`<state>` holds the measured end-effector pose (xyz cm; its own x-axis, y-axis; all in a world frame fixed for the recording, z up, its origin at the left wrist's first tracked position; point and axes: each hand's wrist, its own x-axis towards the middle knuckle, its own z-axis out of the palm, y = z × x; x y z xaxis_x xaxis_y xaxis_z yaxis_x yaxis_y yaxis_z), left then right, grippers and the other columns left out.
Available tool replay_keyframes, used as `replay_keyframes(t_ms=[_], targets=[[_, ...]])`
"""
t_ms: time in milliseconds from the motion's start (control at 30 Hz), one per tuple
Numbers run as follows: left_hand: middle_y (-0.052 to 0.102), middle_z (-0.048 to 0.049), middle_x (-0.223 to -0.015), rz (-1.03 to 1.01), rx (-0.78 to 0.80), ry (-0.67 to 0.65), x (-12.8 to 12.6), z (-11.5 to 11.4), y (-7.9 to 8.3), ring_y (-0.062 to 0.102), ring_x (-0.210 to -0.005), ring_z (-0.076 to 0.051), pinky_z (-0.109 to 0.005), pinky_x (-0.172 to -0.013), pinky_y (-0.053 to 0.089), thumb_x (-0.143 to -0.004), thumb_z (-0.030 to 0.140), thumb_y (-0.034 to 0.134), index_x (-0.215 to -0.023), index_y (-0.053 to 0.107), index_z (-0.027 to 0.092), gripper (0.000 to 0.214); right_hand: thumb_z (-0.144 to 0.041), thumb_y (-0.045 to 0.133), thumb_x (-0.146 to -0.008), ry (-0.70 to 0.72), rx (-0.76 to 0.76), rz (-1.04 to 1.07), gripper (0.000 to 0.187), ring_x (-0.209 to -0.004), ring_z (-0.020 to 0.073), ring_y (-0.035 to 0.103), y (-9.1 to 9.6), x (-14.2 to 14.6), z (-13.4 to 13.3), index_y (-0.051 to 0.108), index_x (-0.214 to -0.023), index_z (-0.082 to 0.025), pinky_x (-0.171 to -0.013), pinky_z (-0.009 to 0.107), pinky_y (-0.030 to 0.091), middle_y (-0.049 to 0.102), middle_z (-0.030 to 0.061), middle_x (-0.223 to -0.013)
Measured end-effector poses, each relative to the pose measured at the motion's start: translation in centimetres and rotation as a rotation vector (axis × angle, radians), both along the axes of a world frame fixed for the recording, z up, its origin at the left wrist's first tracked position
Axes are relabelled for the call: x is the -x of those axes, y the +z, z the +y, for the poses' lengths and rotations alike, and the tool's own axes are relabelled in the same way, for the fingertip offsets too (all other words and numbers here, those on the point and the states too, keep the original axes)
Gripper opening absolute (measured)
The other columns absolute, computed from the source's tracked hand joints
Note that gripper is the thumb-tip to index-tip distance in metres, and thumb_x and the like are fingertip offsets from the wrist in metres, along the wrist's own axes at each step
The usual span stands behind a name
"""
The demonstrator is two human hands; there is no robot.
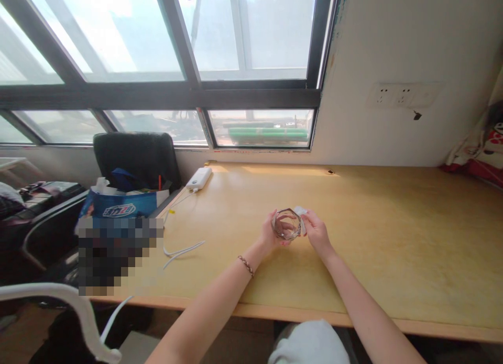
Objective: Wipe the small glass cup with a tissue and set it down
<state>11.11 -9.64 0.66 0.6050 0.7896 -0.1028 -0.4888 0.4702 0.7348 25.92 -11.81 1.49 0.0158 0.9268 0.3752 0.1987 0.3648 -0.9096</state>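
A clear glass (286, 224) with an angular, many-sided rim is held above the wooden table (377, 222), its mouth facing me. Around its left side and underside wraps my left hand (269, 233), closed on it; a braided bracelet circles that wrist. My right hand (316, 231) pinches a crumpled white tissue (302, 215) against the right side of the glass. Part of the tissue sticks up beyond the rim. Fingers behind the glass show only through it.
At the table's left edge lies a white power bank (199, 179) with a white cable (183, 251) trailing toward me. A blue bag (121, 207) rests by a black chair (137, 154) on the left. White tubing (58, 291) curves at lower left.
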Motion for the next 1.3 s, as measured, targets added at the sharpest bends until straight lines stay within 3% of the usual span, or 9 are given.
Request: replay_keyframes(t_ms=[100,233,500,600,733,900,1033,1133,1300], targets=[[0.063,-0.0121,-0.065,0.048,-0.031,0.092,-0.3,-0.1,-0.2,0.049,-0.032,-0.016,-0.023,-0.03,0.028,-0.076,0.057,0.025,-0.095,0.054,0.011,0.057,-0.035,0.04,-0.083,-0.137,-0.147,-0.138,0.028,-0.06,0.0107,0.054,0.6,-0.2,-0.6,0.063,-0.086,-0.02,-0.051,0.022,0.041,0.058,0.0059,-0.1],[0.058,-0.0072,-0.05,0.158,-0.013,0.153,-0.5,-0.1,-0.3,0.043,-0.028,-0.013,-0.022,-0.029,0.027,-0.077,0.054,0.021,-0.083,0.058,0.009,0.058,-0.03,0.044,-0.083,-0.096,-0.277,-0.431,0.022,-0.071,0.0114,0.057,0.8,-0.1,-1.5,0.063,-0.094,-0.026,-0.061,0.022,0.041,0.054,0.0018,-0.112],[0.056,-0.0035,-0.049,0.35,-0.088,0.41,-0.9,-0.3,-0.2,0.042,-0.031,-0.01,-0.021,-0.03,0.026,-0.077,0.05,0.026,-0.075,0.059,0.01,0.052,-0.028,0.044,-0.083,-0.272,-0.34,-0.752,0.021,-0.08,0.017,0.054,0.8,1.0,-1.8,0.065,-0.084,-0.023,-0.067,0.026,0.036,0.061,0.0044,-0.092],[0.059,-0.0023,-0.058,0.402,-0.242,0.599,-1.1,-0.6,-0.2,0.049,-0.042,-0.011,-0.02,-0.039,0.035,-0.077,0.045,0.034,-0.084,0.06,0.012,0.043,-0.03,0.044,-0.082,-0.159,-0.256,-0.668,0.023,-0.071,0.0142,0.054,0.8,1.4,-1.8,0.064,-0.073,-0.022,-0.061,0.024,0.035,0.062,0.0026,-0.087],[0.063,-0.0044,-0.08,0.48,-0.465,0.736,-1.2,-1.2,0.2,0.057,-0.069,-0.014,-0.024,-0.063,0.043,-0.081,0.043,0.034,-0.096,0.057,0.015,0.039,-0.034,0.044,-0.081,0.088,-0.035,-0.28,0.029,-0.055,0.0111,0.05,0.4,1.5,-1.6,0.061,-0.064,-0.019,-0.051,0.022,0.034,0.059,0.0013,-0.066],[0.06,-0.0071,-0.1,0.649,-0.748,0.717,-1.0,-2.0,0.6,0.054,-0.09,-0.018,-0.031,-0.081,0.04,-0.084,0.042,0.03,-0.112,0.046,0.018,0.04,-0.041,0.044,-0.079,0.313,0.375,0.304,0.034,-0.032,0.0051,0.017,0.5,1.1,-1.4,0.048,-0.054,-0.018,-0.035,0.021,0.011,0.027,-0.0078,-0.037],[0.054,-0.01,-0.11,0.768,-0.942,0.693,-0.6,-1.8,0.4,0.05,-0.099,-0.02,-0.035,-0.087,0.037,-0.084,0.04,0.031,-0.12,0.037,0.018,0.042,-0.042,0.04,-0.08,0.414,0.436,0.617,0.03,-0.03,0.0038,0.016,1.3,0.8,-1.3,0.052,-0.067,-0.018,-0.033,0.021,0.011,0.044,-0.0055,-0.045],[0.049,-0.0122,-0.114,0.813,-1.054,0.71,-0.4,-1.5,0.2,0.047,-0.101,-0.021,-0.036,-0.087,0.037,-0.084,0.039,0.034,-0.123,0.034,0.017,0.045,-0.046,0.032,-0.081,0.418,0.415,0.62,0.036,-0.029,0.0043,0.02,1.6,0.9,-1.2,0.056,-0.081,-0.019,-0.032,0.022,0.014,0.055,-0.0018,-0.055],[0.046,-0.0125,-0.116,0.818,-1.081,0.648,-0.3,-1.6,0.5,0.045,-0.104,-0.022,-0.036,-0.09,0.035,-0.08,0.038,0.041,-0.12,0.039,0.017,0.045,-0.057,0.031,-0.079,0.243,0.289,0.129,0.051,-0.032,0.0087,0.032,0.9,1.2,-1.5,0.062,-0.073,-0.017,-0.037,0.022,0.022,0.038,-0.0042,-0.034]])
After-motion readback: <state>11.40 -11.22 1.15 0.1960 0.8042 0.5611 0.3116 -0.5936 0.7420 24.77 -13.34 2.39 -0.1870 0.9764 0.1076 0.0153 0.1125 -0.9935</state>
